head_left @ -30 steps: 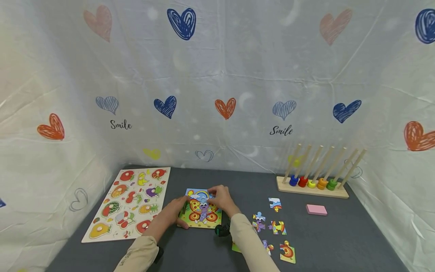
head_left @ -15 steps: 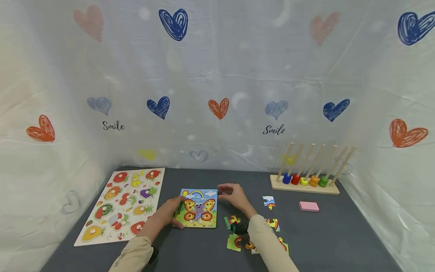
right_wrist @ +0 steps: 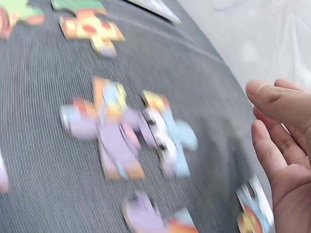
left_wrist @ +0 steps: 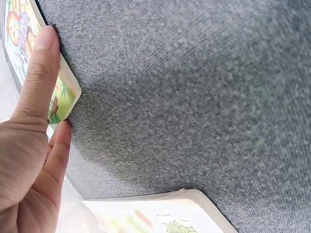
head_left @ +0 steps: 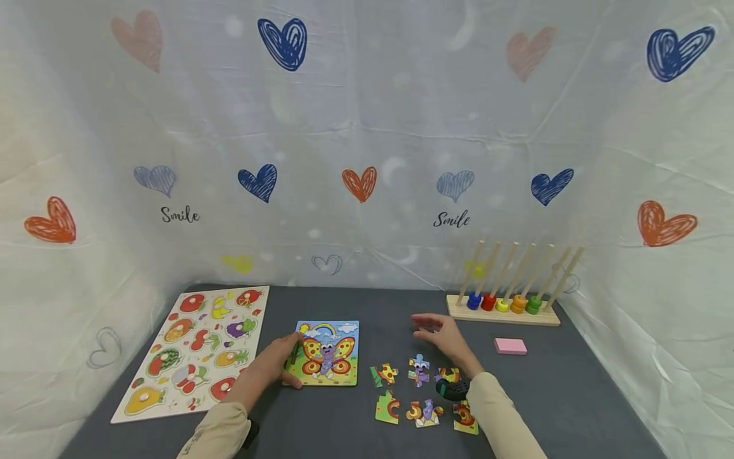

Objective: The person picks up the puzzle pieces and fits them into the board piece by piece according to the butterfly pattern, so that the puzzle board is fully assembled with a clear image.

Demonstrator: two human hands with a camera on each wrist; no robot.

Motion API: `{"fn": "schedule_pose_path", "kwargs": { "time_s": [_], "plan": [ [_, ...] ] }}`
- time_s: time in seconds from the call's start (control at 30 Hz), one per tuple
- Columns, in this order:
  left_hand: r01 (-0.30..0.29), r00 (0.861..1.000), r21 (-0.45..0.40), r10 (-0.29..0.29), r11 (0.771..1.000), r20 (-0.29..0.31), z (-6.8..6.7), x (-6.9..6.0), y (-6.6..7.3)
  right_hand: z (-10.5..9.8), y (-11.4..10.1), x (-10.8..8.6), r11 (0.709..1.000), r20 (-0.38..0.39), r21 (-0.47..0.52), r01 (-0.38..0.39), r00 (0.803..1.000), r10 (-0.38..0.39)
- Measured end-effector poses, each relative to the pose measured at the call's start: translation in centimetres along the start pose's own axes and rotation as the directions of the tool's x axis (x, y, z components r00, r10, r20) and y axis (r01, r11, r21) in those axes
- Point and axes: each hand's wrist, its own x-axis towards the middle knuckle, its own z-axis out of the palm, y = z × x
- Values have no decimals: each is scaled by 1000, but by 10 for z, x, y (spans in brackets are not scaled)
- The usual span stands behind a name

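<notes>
A square butterfly picture board lies flat on the dark table. My left hand holds its left side, with the thumb along the near left corner; in the left wrist view the thumb and fingers of the hand lie along the board's edge. My right hand is above the table to the right of the board, fingers loosely bent and holding nothing. Loose jigsaw pieces lie below it, among them a purple and blue one. In the right wrist view, the hand is beside blurred pieces.
A white fruit picture board lies at the left. At the back right stands a wooden peg rack with coloured rings, and a pink block lies in front of it. A hanging cloth with hearts is behind the table.
My right hand has let go of the butterfly board's top right area and moved right, over the loose pieces. My left hand stays on the board's left side. The head view has shifted slightly.
</notes>
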Motion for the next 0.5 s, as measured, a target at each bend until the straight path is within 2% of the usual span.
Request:
{"fn": "schedule_pose_path", "kwargs": {
  "time_s": [0.13,0.23,0.33,0.5],
  "plan": [
    [-16,1000,-2,16,1000,-6,-2,-2,0,-19,4,-8,998,-48,-58,-24,999,21],
    [-18,1000,-14,18,1000,-6,-3,-4,0,-31,3,-13,995,-56,-80,-54,997,50],
    [-30,1000,-29,30,999,-8,-2,-4,-2,-44,4,-18,990,-40,-95,-104,994,101],
    [-95,995,-18,94,995,-37,-1,-6,-5,-64,7,-26,978,11,-144,-150,988,153]
  ]
}}
